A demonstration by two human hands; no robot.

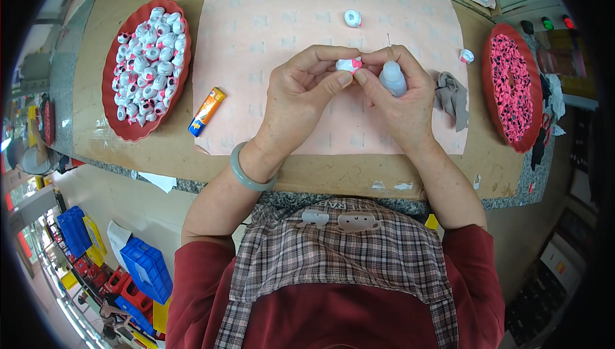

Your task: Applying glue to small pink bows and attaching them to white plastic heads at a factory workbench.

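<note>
A small white-and-pink piece (348, 65) is held above the pink sheet (237, 48), roughly midway between left and right and in front of the chest. Its white part is pinched between the thumb and fingers of the left hand (298, 89), which is closed down to the piece's width. The pink end is met by the thumb tip of the right hand (403, 89), whose fingers are curled round a pale squeeze bottle (393, 80); the bottle's thin needle tip is pointed toward the far side. Whether the piece is also gripped by the right fingers cannot be told.

On the sheet, a loose white piece (352, 18) is placed farther off, and another similar piece (467, 56) is set at the right edge. A crumpled grey cloth (452, 99) is left just beside the right hand. A blue-and-orange tube (207, 112) is laid at the sheet's left edge.

The sheet is spread over a brown-covered tabletop (320, 173). At the left, a red scalloped tray (111, 112) is heaped with white pieces; at the right, a second red tray (522, 147) is filled with small pink-and-black parts.
</note>
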